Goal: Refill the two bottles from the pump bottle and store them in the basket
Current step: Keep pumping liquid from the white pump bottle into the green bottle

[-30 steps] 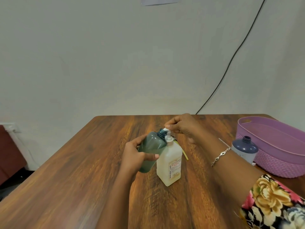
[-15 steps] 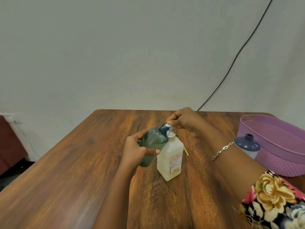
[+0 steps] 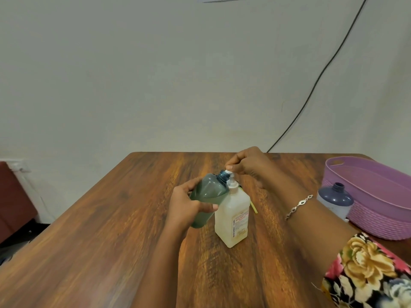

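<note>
left hand (image 3: pixel 186 205) is wrapped round the green bottle (image 3: pixel 209 194), thumb across the near side and fingers curled round the back. the bottle is tipped, with its open neck leaning right up against the pump spout. can't tell if its base touches the bench (image 3: pixel 106 218).

right hand (image 3: pixel 249 166) sits on top, fingers bunched and curled down on the white pump head of the pump bottle (image 3: pixel 233 216), thumb tip at the spout. whether anything is coming out is too small to see.

the pump bottle stands upright mid-bench, pale contents, label toward the camera, its shoulder touching the green bottle's side. a thin yellow strip (image 3: pixel 253 206) lies on the wood just behind it.

a silver bracelet (image 3: pixel 299 206) sits on the right wrist, with a floral sleeve (image 3: pixel 367 274) at the lower right corner.

over to the right, the blue bottle (image 3: pixel 335 200) stands upright with no cap, right against the near wall of the purple basket (image 3: pixel 382 218). the basket sits at the bench's right edge.

a black cable (image 3: pixel 311 92) runs down the wall behind.
</note>
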Tool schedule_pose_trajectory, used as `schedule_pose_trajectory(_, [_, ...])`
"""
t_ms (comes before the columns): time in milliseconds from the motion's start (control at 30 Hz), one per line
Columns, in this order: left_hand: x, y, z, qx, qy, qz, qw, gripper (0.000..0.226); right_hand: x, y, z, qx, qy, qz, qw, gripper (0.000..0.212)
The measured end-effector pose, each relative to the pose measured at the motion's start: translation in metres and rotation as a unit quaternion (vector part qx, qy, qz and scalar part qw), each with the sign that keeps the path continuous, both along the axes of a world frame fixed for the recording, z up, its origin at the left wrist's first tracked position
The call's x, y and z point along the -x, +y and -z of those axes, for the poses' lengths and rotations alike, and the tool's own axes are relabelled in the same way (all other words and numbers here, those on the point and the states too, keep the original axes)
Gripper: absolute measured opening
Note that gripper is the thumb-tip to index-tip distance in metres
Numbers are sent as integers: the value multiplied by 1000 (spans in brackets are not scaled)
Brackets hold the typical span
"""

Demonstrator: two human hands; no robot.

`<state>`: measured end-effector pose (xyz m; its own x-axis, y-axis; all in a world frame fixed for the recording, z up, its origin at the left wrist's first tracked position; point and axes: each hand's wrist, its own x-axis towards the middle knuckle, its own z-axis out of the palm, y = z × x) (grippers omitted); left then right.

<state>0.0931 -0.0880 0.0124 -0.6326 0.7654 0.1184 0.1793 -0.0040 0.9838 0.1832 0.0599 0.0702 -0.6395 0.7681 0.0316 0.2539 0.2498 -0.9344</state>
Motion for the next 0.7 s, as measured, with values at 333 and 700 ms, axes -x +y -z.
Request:
schedule_pose_trajectory(333, [-5,3,9,2,-9,5,1000,71,-8,0,12,42,45,-11,998,13])
schedule_pose_trajectory(700, [-4,0,11,7,-14,12,1000,71,-2,4,13,-99,-51,-24,993,10])
